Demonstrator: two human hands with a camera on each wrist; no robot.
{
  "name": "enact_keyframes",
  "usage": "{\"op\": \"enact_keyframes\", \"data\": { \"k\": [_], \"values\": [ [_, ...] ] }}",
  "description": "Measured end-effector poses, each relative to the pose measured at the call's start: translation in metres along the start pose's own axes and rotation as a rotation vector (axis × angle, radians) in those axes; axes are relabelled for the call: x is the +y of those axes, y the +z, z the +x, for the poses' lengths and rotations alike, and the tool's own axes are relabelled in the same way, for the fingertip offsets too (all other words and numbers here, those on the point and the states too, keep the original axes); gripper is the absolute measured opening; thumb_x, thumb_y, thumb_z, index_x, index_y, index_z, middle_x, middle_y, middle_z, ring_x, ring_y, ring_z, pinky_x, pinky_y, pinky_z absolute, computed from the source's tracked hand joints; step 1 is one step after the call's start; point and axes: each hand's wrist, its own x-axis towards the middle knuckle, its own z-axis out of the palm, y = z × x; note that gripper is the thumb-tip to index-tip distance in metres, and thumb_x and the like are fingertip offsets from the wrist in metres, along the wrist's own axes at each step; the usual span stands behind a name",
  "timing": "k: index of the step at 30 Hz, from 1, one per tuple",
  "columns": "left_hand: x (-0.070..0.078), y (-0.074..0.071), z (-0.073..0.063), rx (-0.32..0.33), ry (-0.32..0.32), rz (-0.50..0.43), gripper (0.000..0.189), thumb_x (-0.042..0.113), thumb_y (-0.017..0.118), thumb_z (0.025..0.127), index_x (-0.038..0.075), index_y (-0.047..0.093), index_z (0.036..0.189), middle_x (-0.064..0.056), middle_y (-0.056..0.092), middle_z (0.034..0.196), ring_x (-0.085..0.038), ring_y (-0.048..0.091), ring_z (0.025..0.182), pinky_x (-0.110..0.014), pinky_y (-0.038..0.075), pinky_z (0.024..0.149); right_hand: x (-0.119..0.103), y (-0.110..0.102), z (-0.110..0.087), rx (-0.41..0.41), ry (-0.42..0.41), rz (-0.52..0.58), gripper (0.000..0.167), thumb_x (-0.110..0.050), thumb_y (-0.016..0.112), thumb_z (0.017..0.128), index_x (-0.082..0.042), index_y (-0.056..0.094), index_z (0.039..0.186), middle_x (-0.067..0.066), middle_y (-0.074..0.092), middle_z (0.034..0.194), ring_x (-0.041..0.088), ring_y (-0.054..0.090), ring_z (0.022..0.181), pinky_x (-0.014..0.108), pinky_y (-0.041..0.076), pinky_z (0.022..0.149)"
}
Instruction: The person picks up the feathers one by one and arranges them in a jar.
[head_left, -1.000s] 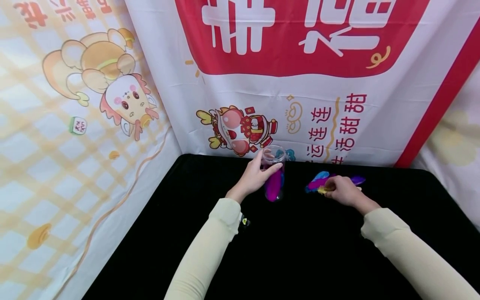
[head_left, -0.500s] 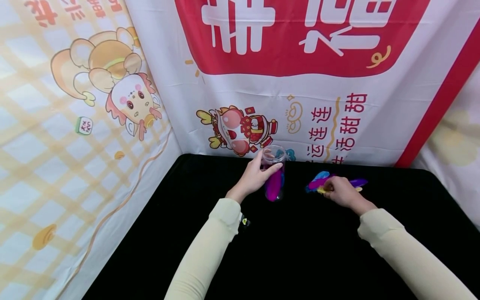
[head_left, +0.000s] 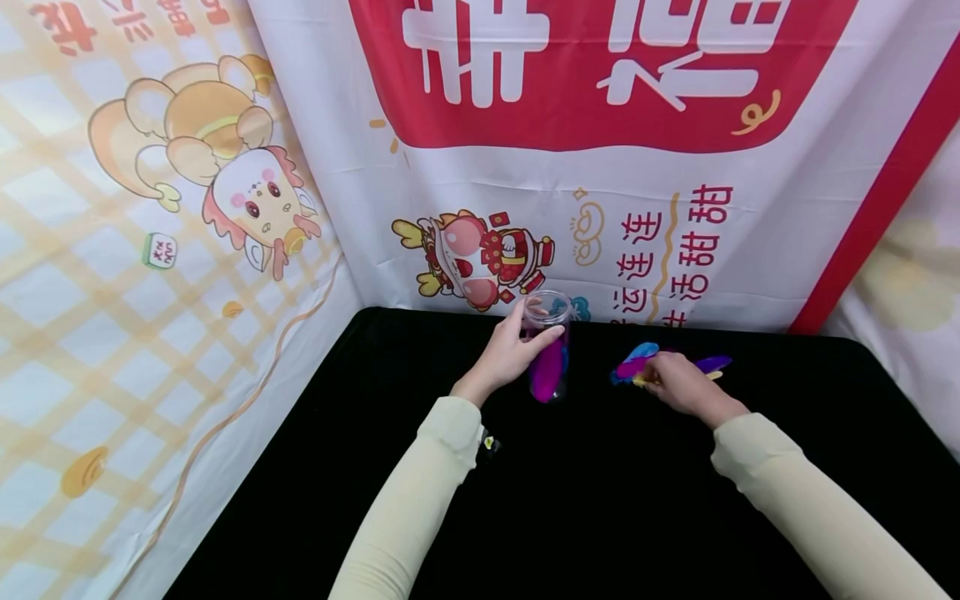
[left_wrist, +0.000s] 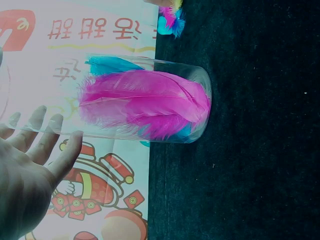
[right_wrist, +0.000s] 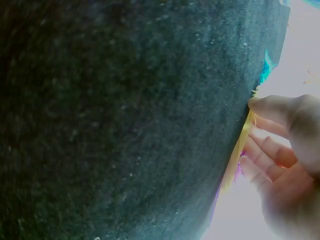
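Jar (head_left: 553, 313) bolt upright on the black table (head_left: 570, 508), mouth to the ceiling, yellow feather (right_wrist: 236, 152) pinched over to its right!
The left hand (head_left: 504, 353) curls round the jar, whose long axis runs straight up, a pink feather (left_wrist: 150, 95) upright inside. Right of the jar, the right hand (head_left: 682, 383) has thumb and fingertips closed on the yellow feather, lying lengthwise along the tabletop; loose blue feathers (head_left: 642, 351) poke out jar-side, a purple feather (head_left: 714, 364) farther from it. Compared with a second ago, the right hand has slid slightly jarward; jar and left hand haven't budged.
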Motion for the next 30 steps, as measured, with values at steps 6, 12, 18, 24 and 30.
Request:
{"op": "enact_keyframes", "data": {
  "k": [6, 12, 18, 24, 30],
  "values": [
    [0.000, 0.000, 0.000, -0.004, -0.006, -0.004, 0.063, 0.048, 0.067, 0.098, 0.022, 0.043, 0.150, 0.003, 0.062, 0.131, -0.013, 0.061, 0.118, -0.037, 0.050, 0.102, -0.001, 0.003, -0.001, 0.019, -0.024, -0.031, 0.009, 0.001, 0.070, 0.089, -0.005, 0.067, 0.084, 0.003, 0.061, 0.080, 0.019, 0.058, 0.074, 0.041, 0.052, 0.068],
    [0.001, 0.000, 0.001, -0.004, -0.008, 0.000, 0.063, 0.047, 0.067, 0.098, 0.022, 0.043, 0.150, 0.002, 0.062, 0.131, -0.013, 0.061, 0.118, -0.038, 0.049, 0.103, 0.000, 0.003, 0.000, 0.019, -0.017, -0.074, 0.020, 0.004, 0.066, 0.088, -0.011, 0.058, 0.077, -0.001, 0.052, 0.072, 0.016, 0.047, 0.065, 0.035, 0.044, 0.061],
    [0.001, 0.000, 0.002, -0.008, -0.023, -0.007, 0.064, 0.051, 0.066, 0.098, 0.023, 0.042, 0.151, 0.004, 0.062, 0.131, -0.012, 0.060, 0.118, -0.037, 0.049, 0.103, 0.004, -0.003, 0.002, -0.006, 0.009, -0.030, 0.005, -0.001, 0.068, 0.092, -0.004, 0.069, 0.089, 0.002, 0.065, 0.082, 0.017, 0.060, 0.074, 0.041, 0.053, 0.069],
    [0.002, 0.000, 0.003, -0.005, -0.026, -0.001, 0.065, 0.051, 0.065, 0.098, 0.023, 0.041, 0.151, 0.003, 0.061, 0.132, -0.012, 0.060, 0.118, -0.037, 0.049, 0.104, 0.006, -0.009, 0.003, -0.003, 0.025, 0.035, 0.005, -0.007, 0.069, 0.095, -0.003, 0.073, 0.095, 0.002, 0.069, 0.086, 0.017, 0.064, 0.078, 0.044, 0.056, 0.073],
    [0.001, 0.001, 0.001, -0.002, -0.027, 0.006, 0.065, 0.051, 0.066, 0.098, 0.023, 0.041, 0.151, 0.003, 0.061, 0.131, -0.012, 0.060, 0.118, -0.037, 0.049, 0.103, -0.001, -0.016, 0.003, 0.027, 0.013, 0.094, 0.009, -0.013, 0.068, 0.098, -0.006, 0.071, 0.092, -0.003, 0.064, 0.077, 0.013, 0.054, 0.067, 0.035, 0.048, 0.065]
  ]
}}
